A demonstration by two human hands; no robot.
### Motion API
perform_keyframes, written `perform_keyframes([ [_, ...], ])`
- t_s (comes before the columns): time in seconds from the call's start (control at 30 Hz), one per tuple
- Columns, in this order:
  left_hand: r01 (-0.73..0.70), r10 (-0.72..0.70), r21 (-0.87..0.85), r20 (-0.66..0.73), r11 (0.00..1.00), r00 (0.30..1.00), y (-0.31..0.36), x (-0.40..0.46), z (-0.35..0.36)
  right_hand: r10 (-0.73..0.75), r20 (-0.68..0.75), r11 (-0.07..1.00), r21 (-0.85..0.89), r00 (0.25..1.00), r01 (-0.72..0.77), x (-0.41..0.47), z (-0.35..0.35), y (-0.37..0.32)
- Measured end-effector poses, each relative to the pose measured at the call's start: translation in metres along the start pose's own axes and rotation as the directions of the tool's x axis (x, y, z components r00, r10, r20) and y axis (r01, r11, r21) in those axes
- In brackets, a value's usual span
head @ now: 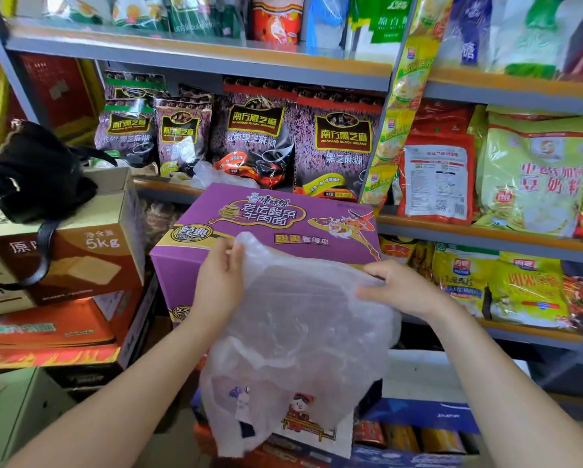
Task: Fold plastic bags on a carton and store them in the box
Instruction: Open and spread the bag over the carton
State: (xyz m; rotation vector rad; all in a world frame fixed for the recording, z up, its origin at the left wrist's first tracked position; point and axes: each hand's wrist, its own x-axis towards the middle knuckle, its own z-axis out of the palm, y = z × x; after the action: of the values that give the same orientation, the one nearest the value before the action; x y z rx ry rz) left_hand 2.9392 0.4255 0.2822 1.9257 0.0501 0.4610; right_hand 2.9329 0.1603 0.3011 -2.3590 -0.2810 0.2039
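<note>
The big purple noodle carton (269, 228) sits in front of the shelves. A clear plastic bag (303, 332) hangs over its near edge, top on the carton, long side running down toward the person. Both hands pinch the bag's top: the left hand (219, 282) at the left corner, the right hand (401, 288) at the right. The hands are apart, equally near.

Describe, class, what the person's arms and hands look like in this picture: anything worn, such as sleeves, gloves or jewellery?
Both arms are bare from the frame's lower edge to the wrists; no sleeves show. The left hand and right hand are bare too: no gloves, and no watch, bracelet or ring visible. The nails look short and unpainted.
</note>
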Motion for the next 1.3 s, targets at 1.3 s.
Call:
perform_keyframes([
  [1.3, -0.138, 0.255, -0.295, 0.408, 0.945, 0.877, 0.014, 0.055, -0.014, -0.152, -0.237, 0.967, -0.234, 0.960, 0.096, 0.030, -0.028, -0.052],
])
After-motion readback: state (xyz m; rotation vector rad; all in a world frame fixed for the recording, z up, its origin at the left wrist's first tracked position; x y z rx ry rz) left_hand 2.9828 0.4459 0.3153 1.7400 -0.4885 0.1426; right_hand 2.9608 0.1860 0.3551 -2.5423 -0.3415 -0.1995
